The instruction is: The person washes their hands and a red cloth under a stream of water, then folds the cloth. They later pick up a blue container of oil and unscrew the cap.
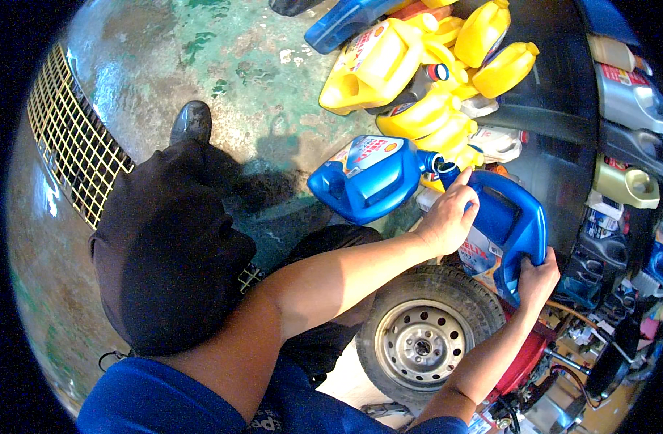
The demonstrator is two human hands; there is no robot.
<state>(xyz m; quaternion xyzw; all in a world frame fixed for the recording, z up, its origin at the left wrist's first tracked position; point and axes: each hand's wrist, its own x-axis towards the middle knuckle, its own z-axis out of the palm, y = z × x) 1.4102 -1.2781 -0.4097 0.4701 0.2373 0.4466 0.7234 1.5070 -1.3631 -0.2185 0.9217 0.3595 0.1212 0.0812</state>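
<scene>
Both my hands are on a blue plastic oil jug (496,213), tilted with its open mouth toward the yellow jugs. My left hand (451,217) grips it near the neck, with the index finger stretched along it. At the jug's base end, my right hand (539,276) is closed around the edge. To the left of its mouth, a second blue oil jug (378,181) lies on its side, its neck pointing right. The two open mouths are close together; whether they touch I cannot tell.
Several yellow jugs (375,61) are piled on a black drum-like surface (559,94). A wheel with a tyre (422,343) stands close below my arms. More containers (625,181) line the right side. A yellow floor grate (78,141) lies far left.
</scene>
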